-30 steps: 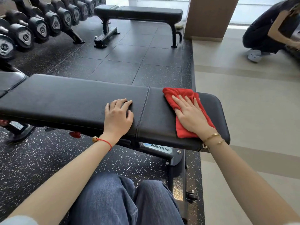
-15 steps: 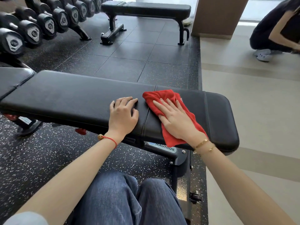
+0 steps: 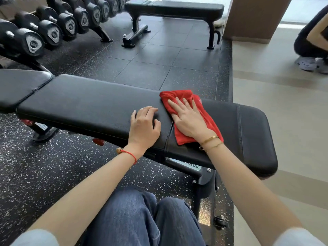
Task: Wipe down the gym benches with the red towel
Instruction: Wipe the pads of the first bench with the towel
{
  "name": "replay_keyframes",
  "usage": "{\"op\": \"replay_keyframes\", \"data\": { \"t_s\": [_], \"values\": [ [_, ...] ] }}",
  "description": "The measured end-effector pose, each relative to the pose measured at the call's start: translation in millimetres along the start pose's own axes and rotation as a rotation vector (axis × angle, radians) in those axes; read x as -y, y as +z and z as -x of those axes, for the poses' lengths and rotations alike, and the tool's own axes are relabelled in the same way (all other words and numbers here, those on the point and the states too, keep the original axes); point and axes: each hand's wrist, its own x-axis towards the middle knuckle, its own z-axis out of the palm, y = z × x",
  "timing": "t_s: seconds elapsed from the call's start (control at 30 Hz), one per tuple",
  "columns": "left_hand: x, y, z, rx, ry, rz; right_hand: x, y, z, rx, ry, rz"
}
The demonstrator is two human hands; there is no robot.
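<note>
Head view: the right hand (image 3: 188, 119) presses flat, fingers straight, on the red towel (image 3: 191, 118) at the seam of the near desk (image 3: 88, 107). The left hand (image 3: 144, 125) rests loosely curled beside it. Unwiped pad probably stretches leftward along the long axis.

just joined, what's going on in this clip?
A person is wiping a black gym bench with a red towel. The right hand lies flat on the towel, fingers straight, pressing it to the pad where the seam between the two cushions runs. The left hand rests on the pad just beside it, apparently for support. A second bench stands further back beside a row of dumbbells, with no towel on it.
</note>
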Motion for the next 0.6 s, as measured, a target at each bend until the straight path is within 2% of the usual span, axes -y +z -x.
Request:
{"op": "replay_keyframes", "data": {
  "t_s": [0.17, 0.33, 0.43, 0.6],
  "values": [
    [4, -8, -4, -0.058, -0.007, 0.02, -11, -1, 28, 0.007, -0.131, -0.04],
    [47, -27, -15, -0.089, -0.016, -0.098, -17, -1, -7, 0.021, -0.001, -0.031],
    [66, -31, -17, -0.058, -0.075, -0.118, 1, 5, -40, 0.038, 0.037, -0.014],
    [71, -27, -18, -0.062, -0.13, -0.098, 51, 22, -52, 0.066, -0.119, -0.005]
  ]
}}
